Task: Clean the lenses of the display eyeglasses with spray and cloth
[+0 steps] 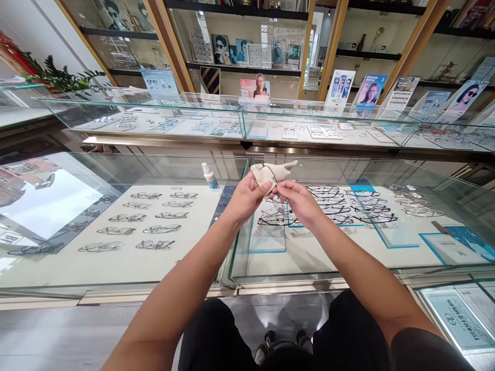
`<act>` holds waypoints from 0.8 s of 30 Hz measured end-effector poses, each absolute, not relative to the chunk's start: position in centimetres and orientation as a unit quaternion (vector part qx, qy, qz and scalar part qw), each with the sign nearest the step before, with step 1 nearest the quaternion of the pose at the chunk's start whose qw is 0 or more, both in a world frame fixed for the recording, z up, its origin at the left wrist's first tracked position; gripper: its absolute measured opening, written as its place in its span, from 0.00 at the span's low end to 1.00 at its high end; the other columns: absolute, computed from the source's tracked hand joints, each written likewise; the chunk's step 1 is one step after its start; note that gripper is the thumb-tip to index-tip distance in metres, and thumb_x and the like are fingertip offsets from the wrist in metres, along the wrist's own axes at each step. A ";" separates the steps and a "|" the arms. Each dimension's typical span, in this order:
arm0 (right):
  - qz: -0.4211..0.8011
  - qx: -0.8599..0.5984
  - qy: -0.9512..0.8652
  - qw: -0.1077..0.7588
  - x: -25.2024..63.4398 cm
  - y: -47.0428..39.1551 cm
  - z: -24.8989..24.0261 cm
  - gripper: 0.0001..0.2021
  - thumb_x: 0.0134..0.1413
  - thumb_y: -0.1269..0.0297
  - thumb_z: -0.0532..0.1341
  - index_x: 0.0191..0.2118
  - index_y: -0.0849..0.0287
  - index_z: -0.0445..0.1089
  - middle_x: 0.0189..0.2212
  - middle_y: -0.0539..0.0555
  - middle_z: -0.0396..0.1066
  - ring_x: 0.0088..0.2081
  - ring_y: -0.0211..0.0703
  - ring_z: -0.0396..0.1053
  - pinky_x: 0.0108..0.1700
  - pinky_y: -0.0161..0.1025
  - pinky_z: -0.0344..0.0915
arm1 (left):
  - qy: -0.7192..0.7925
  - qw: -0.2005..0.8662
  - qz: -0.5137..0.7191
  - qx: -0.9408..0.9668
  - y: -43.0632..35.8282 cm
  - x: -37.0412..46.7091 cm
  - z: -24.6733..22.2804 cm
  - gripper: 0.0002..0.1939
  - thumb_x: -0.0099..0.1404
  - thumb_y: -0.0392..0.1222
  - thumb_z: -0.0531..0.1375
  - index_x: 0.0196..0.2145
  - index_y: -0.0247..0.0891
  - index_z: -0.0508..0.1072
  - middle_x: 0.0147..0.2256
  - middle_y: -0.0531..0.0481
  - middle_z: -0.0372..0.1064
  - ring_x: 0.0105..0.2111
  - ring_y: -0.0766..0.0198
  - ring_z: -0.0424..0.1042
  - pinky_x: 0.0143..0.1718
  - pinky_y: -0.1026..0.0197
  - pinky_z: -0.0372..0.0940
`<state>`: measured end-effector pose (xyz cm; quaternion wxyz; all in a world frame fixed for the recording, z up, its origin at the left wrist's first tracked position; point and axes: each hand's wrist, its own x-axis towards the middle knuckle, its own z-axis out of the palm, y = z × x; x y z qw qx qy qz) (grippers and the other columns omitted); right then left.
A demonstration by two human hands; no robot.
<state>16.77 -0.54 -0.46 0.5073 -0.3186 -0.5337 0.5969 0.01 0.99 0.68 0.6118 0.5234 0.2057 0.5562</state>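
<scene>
Above the glass counter, both my hands meet around a cream cloth (282, 169) and a pair of dark, thin-rimmed eyeglasses (272, 172). My left hand (249, 195) is closed on the cloth, its thumb pressing over the folds, with part of the rim lying across the fabric. Pinched between the fingertips of my right hand (297, 198) is a thin part of the eyeglasses; which part I cannot make out. The fabric covers much of the lenses. A white spray bottle (209, 175) stands left of my hands.
Rows of eyeglasses (165, 229) lie inside the glass display case (185, 270). More frames sit on clear stands to the right. Behind runs a second glass counter (193, 135) bearing upright advertising cards (340, 90). A leaflet (450, 248) lies at the right.
</scene>
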 end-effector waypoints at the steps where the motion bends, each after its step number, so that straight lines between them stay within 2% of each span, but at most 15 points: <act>1: 0.597 -0.318 -0.532 0.509 16.8 -0.5 -0.5 0.14 0.53 0.48 0.72 0.35 0.54 0.80 0.34 0.53 0.80 0.40 0.44 0.69 0.43 0.42 0.60 | 0.204 0.607 0.566 0.520 0.9 0.2 0.7 0.25 0.55 0.49 0.80 0.43 0.37 0.76 0.31 0.52 0.74 0.28 0.68 0.69 0.32 0.64 0.66; 3: 0.591 -0.323 -0.535 0.510 16.5 -0.6 -0.6 0.15 0.52 0.47 0.73 0.33 0.55 0.80 0.33 0.53 0.79 0.40 0.45 0.68 0.43 0.43 0.60 | 0.208 0.585 0.591 0.516 0.7 0.6 0.6 0.24 0.56 0.50 0.79 0.40 0.37 0.74 0.28 0.54 0.72 0.25 0.70 0.67 0.30 0.65 0.64; 5: 0.578 -0.333 -0.545 0.508 16.0 -0.8 -0.7 0.16 0.51 0.46 0.73 0.32 0.56 0.80 0.33 0.54 0.79 0.40 0.45 0.67 0.44 0.43 0.61 | 0.221 0.559 0.611 0.514 0.5 1.0 0.4 0.23 0.59 0.54 0.77 0.36 0.37 0.73 0.26 0.55 0.70 0.23 0.71 0.64 0.28 0.65 0.62; 8: 0.573 -0.340 -0.562 0.491 15.2 -1.4 -0.9 0.18 0.51 0.44 0.72 0.31 0.56 0.81 0.33 0.54 0.80 0.42 0.47 0.68 0.47 0.44 0.61 | 0.261 0.536 0.636 0.490 0.5 1.3 0.1 0.28 0.59 0.64 0.75 0.31 0.37 0.71 0.23 0.55 0.67 0.20 0.72 0.60 0.22 0.65 0.56; 11: 0.581 -0.336 -0.570 0.474 14.7 -1.8 -1.0 0.18 0.52 0.44 0.72 0.30 0.55 0.81 0.36 0.54 0.80 0.44 0.48 0.69 0.50 0.45 0.62 | 0.301 0.532 0.651 0.451 0.8 1.1 -0.1 0.33 0.59 0.72 0.70 0.26 0.39 0.66 0.19 0.58 0.58 0.16 0.73 0.53 0.17 0.65 0.49; 13: 0.588 -0.333 -0.560 0.479 14.7 -1.8 -1.0 0.17 0.51 0.44 0.72 0.32 0.55 0.82 0.36 0.54 0.81 0.43 0.47 0.70 0.49 0.44 0.62 | 0.296 0.541 0.644 0.452 1.0 0.9 -0.2 0.33 0.61 0.73 0.68 0.26 0.39 0.66 0.18 0.58 0.58 0.16 0.72 0.54 0.17 0.64 0.50; 17: 0.609 -0.327 -0.515 0.506 15.6 -1.3 -0.8 0.16 0.49 0.47 0.74 0.34 0.55 0.82 0.34 0.53 0.80 0.39 0.44 0.67 0.43 0.42 0.60 | 0.237 0.591 0.593 0.493 1.1 0.5 0.0 0.27 0.61 0.66 0.72 0.34 0.36 0.75 0.24 0.52 0.69 0.22 0.68 0.65 0.25 0.63 0.62; 20: 0.636 -0.313 -0.490 0.507 16.1 -1.0 -0.7 0.16 0.47 0.47 0.75 0.33 0.55 0.81 0.33 0.53 0.80 0.36 0.42 0.67 0.40 0.41 0.58 | 0.212 0.610 0.577 0.499 0.8 0.5 0.2 0.25 0.56 0.53 0.79 0.43 0.36 0.77 0.28 0.53 0.72 0.25 0.69 0.65 0.30 0.64 0.64; 22: 0.636 -0.311 -0.494 0.504 16.0 -1.0 -0.8 0.17 0.47 0.46 0.75 0.32 0.55 0.80 0.33 0.53 0.79 0.36 0.42 0.66 0.40 0.42 0.58 | 0.215 0.606 0.581 0.499 0.7 0.6 0.3 0.25 0.55 0.51 0.80 0.43 0.37 0.76 0.27 0.55 0.71 0.24 0.71 0.63 0.29 0.65 0.61; 24: 0.618 -0.320 -0.516 0.499 15.6 -1.1 -1.0 0.18 0.47 0.46 0.75 0.31 0.56 0.81 0.33 0.54 0.80 0.36 0.42 0.65 0.41 0.42 0.59 | 0.232 0.594 0.588 0.498 0.7 0.7 0.1 0.25 0.56 0.56 0.78 0.37 0.37 0.74 0.25 0.56 0.68 0.22 0.72 0.61 0.26 0.65 0.58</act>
